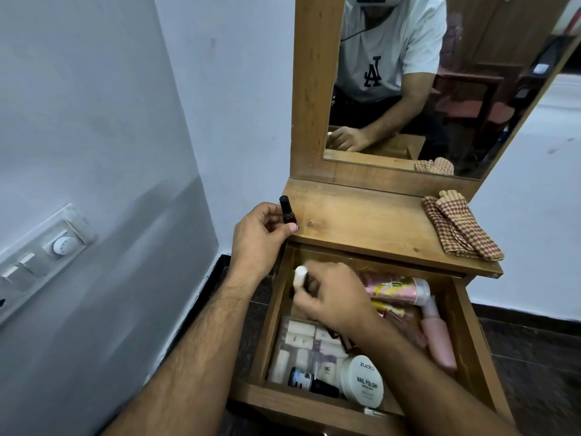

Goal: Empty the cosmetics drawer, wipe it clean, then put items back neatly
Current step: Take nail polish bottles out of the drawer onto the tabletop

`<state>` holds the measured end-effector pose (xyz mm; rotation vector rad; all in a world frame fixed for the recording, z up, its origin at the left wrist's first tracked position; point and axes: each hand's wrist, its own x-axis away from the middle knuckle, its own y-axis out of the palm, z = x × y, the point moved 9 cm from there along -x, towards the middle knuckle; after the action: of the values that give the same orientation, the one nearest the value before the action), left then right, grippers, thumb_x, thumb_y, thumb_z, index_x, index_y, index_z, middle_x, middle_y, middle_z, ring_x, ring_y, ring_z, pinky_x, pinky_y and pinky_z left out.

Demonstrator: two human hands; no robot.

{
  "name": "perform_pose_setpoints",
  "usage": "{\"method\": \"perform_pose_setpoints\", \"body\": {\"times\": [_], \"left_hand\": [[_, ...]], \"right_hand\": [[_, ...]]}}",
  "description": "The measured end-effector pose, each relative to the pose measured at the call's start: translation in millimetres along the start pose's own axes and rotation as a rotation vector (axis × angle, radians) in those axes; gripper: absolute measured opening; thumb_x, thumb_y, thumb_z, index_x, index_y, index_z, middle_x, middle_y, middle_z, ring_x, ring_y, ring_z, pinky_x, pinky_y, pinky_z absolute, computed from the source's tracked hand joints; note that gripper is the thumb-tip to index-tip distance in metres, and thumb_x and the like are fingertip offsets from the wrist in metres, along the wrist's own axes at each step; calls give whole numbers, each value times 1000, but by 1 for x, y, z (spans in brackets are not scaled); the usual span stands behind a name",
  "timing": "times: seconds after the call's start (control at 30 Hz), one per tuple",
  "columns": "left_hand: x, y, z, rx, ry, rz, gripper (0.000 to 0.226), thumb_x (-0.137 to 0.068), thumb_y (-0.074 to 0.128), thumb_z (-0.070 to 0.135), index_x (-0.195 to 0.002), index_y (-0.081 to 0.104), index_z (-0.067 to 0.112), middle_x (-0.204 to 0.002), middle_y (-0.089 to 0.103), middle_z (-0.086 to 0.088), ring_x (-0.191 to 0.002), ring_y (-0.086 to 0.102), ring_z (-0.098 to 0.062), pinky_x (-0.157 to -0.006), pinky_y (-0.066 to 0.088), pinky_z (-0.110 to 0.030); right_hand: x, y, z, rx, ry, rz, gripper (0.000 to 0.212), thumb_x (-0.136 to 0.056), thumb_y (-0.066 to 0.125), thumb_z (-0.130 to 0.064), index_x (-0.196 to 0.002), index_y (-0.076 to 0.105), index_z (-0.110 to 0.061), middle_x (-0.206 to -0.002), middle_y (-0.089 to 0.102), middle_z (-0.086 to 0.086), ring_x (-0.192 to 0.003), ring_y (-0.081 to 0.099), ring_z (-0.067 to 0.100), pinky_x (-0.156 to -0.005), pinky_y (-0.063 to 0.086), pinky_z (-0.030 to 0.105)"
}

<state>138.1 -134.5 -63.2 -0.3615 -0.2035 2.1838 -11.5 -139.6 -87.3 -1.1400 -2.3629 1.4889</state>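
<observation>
Over the open drawer [468, 322] of the dressing table, the emptying step is under way and far from done, judging by how much is left inside. My left hand [257, 240] pinches a dark nail polish bottle [287, 210] upright at the left corner of the tabletop [361, 215]. My right hand [333, 297] has its fingers curled round a small white-capped bottle [300, 275] just above the drawer. Inside lie tubes [396, 287], a pink bottle [438, 338], a round white tub [364, 380] and a clear box [301, 344]. Next, both bottles probably want setting on the tabletop, away from the folded checked cloth [459, 228].
</observation>
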Motion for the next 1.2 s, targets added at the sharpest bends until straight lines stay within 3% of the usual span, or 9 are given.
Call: {"method": "perform_pose_setpoints", "body": {"times": [0.1, 0.2, 0.27, 0.43, 0.6, 0.7, 0.8, 1.03, 1.2], "left_hand": [[-6, 3, 3, 2, 22, -6, 21, -81, 79, 12, -96, 69, 22, -93, 73, 8, -92, 68, -7, -78, 48, -17], [-13, 5, 6, -45, 36, 11, 23, -81, 79, 13, -99, 69, 22, -93, 72, 11, -91, 66, -5, -78, 48, -15], [-19, 8, 10, -98, 54, 15, 24, -82, 78, 13, -102, 70, 22, -93, 70, 12, -91, 65, -2, -78, 48, -15], [-42, 20, 12, -230, 51, -26, 24, -86, 76, 17, -109, 69, 21, -97, 67, 12, -92, 61, -4, -75, 42, -14], [-78, 32, 13, -325, 25, -61, 29, -86, 75, 18, -114, 68, 15, -112, 71, 1, -103, 63, -13, -90, 48, -26], [-95, 40, 9, -359, 14, -74, 30, -86, 75, 19, -116, 68, 14, -116, 70, -1, -107, 63, -16, -91, 48, -27], [-107, 47, 8, -362, 30, -70, 28, -87, 74, 16, -114, 70, 15, -113, 71, -1, -98, 62, -12, -85, 44, -23], [-126, 52, 6, -389, 54, -42, 32, -86, 75, 16, -118, 71, 14, -111, 71, -2, -104, 63, -18, -90, 46, -26], [-127, 56, 4, -352, 77, -1, 34, -90, 71, 17, -123, 69, 14, -117, 71, -1, -106, 63, -16, -91, 45, -24]], "right_hand": [[1, -41, 17, -285, 172, 211, 8, -83, 66, -24, -80, 65, -17, -64, 63, -3, -56, 58, 17, -50, 48, 38], [-10, -77, 27, -266, 229, 361, 8, -88, 67, -20, -80, 67, -16, -67, 63, -9, -57, 57, 3, -49, 45, 19], [-24, -97, 31, -179, 245, 424, 13, -89, 65, -24, -77, 65, -20, -68, 62, -13, -60, 58, 1, -51, 40, 12], [-67, -101, 54, -31, 331, 368, 14, -85, 66, -29, -74, 61, -23, -69, 62, -9, -66, 55, 8, -55, 38, 22], [-103, -83, 75, 32, 407, 307, 12, -83, 67, -33, -77, 64, -23, -75, 65, -8, -74, 60, 12, -66, 50, 32], [-117, -78, 82, 2, 432, 342, 15, -84, 66, -32, -73, 61, -22, -74, 64, -7, -73, 60, 12, -61, 45, 29], [-127, -79, 86, 2, 446, 372, 18, -88, 66, -30, -74, 59, -23, -75, 64, -6, -73, 58, 11, -60, 38, 25], [-146, -77, 100, 42, 489, 410, 20, -91, 66, -40, -83, 66, -22, -81, 68, -4, -79, 63, 15, -66, 48, 28], [-151, -72, 96, 29, 494, 420, 16, -93, 66, -38, -93, 69, -22, -88, 69, -5, -81, 61, 11, -66, 43, 25]]}}
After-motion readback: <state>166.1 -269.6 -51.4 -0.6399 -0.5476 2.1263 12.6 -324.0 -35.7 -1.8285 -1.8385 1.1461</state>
